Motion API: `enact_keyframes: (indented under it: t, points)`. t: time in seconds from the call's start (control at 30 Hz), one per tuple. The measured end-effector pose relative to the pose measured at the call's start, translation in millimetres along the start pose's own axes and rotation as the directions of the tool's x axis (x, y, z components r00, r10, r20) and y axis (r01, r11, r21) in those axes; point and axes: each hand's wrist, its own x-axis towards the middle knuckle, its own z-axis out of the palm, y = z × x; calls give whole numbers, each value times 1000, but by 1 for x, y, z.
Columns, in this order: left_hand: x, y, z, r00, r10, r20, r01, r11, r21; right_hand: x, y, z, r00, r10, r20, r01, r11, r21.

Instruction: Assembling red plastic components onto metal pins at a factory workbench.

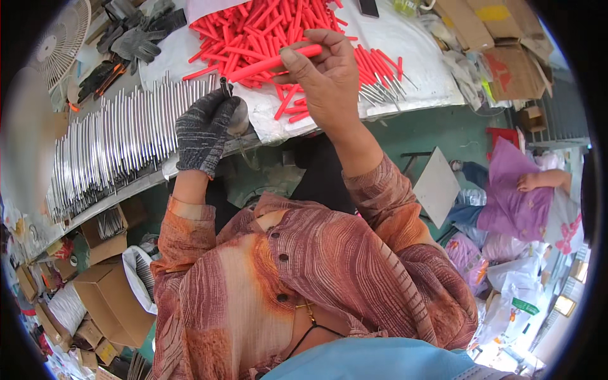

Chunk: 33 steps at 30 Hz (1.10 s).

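My bare right hand pinches a red tube between thumb and fingers. It slants down to the left, its lower end close to my left hand. On my left hand is a dark grey knit glove, its fingers closed. A thin dark piece sticks up from those fingertips; its lower part is hidden. Behind the tube lies a large heap of red tubes on a white sheet. Beside my left hand, a long row of shiny metal rods lies along the table edge. A rounded greyish thing shows behind the glove.
Right of the heap lie rods with red sleeves. Spare gloves and a fan are at the far left. Cardboard boxes stand below left. At right are a small table and a person in purple.
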Motion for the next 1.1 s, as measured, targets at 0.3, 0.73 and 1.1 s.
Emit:
enact_keyframes:
  t: [0.3,0.73,1.1]
  points:
    - [-2,12,-8,991,137,1,-132,954,268,11,-14,35,820,-360,445,560,667,-492]
    - [11,-29,-32,989,-138,-55,128,979,-157,3,45,41,858,48,512,135,940,-314]
    - [46,-55,-21,965,-192,-178,242,399,884,78,37,-85,972,-219,82,55,-126,-990]
